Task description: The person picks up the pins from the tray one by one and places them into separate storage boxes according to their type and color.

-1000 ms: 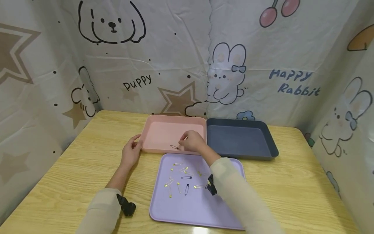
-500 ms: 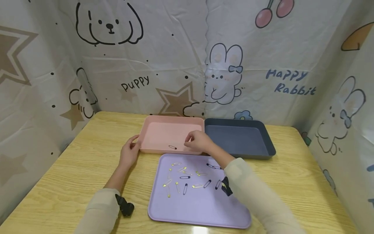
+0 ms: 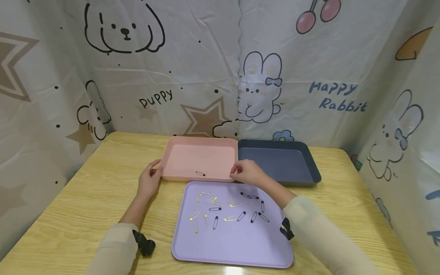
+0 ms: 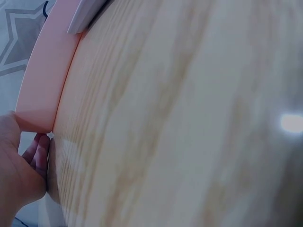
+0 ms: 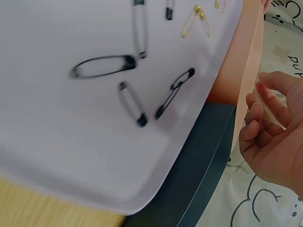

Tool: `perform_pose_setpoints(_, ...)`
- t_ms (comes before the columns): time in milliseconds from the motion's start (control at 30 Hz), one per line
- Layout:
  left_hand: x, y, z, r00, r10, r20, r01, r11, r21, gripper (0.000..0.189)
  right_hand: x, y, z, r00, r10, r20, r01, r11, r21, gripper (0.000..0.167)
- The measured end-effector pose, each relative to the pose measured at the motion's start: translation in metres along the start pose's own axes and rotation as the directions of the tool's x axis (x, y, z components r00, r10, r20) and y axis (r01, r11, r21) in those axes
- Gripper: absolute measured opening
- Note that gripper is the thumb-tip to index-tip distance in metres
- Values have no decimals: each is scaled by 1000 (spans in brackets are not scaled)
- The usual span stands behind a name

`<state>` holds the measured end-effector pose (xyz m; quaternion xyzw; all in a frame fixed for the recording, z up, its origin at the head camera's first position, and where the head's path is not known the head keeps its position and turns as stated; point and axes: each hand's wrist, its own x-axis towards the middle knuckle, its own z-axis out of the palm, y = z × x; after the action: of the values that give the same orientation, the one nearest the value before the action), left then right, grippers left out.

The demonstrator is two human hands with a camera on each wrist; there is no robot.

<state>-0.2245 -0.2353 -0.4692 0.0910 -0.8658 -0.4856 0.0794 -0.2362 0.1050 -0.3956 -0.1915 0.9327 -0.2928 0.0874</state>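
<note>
My left hand (image 3: 149,181) rests against the outer left wall of the pink tray (image 3: 187,140); thumb and fingertips touch its corner in the left wrist view. One black safety pin (image 3: 200,173) lies inside near the front wall. Above that tray's front right corner, my right hand (image 3: 249,173) hovers with loosely bent fingers; in the right wrist view nothing shows between them. Closer to me, the lilac tray (image 3: 230,248) bears scattered gold safety pins (image 3: 230,219) on its left half and several black safety pins (image 3: 241,216), mostly to the right.
A dark blue-grey tray (image 3: 283,160) stands against the right side of the pink one. All trays rest on a wooden table (image 3: 343,214). A printed cloth (image 3: 206,68) hangs behind and on both sides.
My right hand has drawn back to the right, from over the pink tray toward its front right corner, uncovering more black safety pins. My left hand stays at the pink tray's side.
</note>
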Motion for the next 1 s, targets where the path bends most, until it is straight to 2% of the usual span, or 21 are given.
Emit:
perform_pose_setpoints(133, 0, 2, -1, 1000, -2, -4, 2, 1000, 2, 41, -14, 10, -4, 1000, -26, -12, 27, 1000, 9, 9)
perform_pose_setpoints(400, -1, 0, -2, 1000, -25, -17, 25, 1000, 10, 43, -39, 25, -8, 1000, 8, -6, -8, 1000, 10, 8)
perform_pose_setpoints(667, -1, 0, 0, 1000, -23, -14, 23, 1000, 17, 42, -64, 39, -10, 999, 34, 1, -34, 999, -11, 7)
perform_pose_setpoints(1000, 0, 1, 1, 1000, -13, -11, 13, 1000, 15, 42, -93, 54, -9, 1000, 20, 11, -20, 999, -41, 7)
